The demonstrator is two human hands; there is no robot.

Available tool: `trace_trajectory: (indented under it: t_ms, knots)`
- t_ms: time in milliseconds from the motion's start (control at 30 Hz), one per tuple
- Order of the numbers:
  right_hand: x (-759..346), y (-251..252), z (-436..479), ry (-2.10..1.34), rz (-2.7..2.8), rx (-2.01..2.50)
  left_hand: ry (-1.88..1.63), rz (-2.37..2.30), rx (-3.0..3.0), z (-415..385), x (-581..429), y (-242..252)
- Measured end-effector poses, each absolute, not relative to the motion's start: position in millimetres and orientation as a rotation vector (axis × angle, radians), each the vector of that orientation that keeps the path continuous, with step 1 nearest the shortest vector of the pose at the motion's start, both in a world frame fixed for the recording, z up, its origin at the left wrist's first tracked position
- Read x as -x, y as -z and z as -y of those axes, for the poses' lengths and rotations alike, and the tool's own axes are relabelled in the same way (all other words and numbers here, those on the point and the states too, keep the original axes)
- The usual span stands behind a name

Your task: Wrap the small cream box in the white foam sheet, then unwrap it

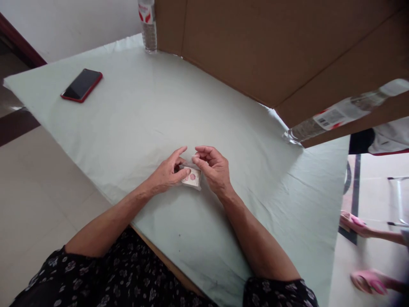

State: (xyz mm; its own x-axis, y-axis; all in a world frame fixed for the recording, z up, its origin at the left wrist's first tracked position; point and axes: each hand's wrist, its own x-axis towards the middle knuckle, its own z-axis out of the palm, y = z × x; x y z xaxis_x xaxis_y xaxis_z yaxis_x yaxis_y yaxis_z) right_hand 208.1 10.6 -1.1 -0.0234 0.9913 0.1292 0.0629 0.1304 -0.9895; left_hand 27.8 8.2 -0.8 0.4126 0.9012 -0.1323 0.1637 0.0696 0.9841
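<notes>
A small whitish pack point(193, 179) with pinkish-red round prints lies low over the cloth, in clear plastic; its kind I cannot make out. My left hand point(166, 173) grips its left end, the thumb pressed on the printed top and the index finger stretched away. My right hand point(214, 167) is just right of the pack, its thumb and fingers pinched together on what looks like the clear plastic wrapper point(192, 161) at the far edge. The lower fingers of my left hand are partly hidden.
A pale green cloth point(134, 106) covers the table. A phone with a red case point(82, 85) lies at the far left. A brown cardboard panel point(243, 47) stands behind, with water bottles point(149, 30) point(338, 114) against it. Another person's feet in pink slippers point(370, 282) show at right.
</notes>
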Motion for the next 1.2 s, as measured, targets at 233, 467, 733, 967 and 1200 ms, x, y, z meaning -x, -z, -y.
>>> trace_trajectory:
  t_ms: [233,467,733,967,1200]
  knots:
    - [-215,0,17,-0.628,1.708,1.195,-0.839,-0.996,-1.458,-5,-30,10]
    - [-217,5,20,-0.135,2.027,0.978,-0.891,-0.968,-1.437,-2,-27,20]
    - [-235,-3,33,-0.407,1.917,1.044,-0.895,-0.993,-1.429,-2,-26,16]
    - [-245,12,23,-0.721,2.004,1.139,-0.914,-0.995,-1.388,-1,-28,15]
    - [-233,22,25,-0.647,2.055,1.104,-0.957,-1.008,-1.351,-1,-29,14]
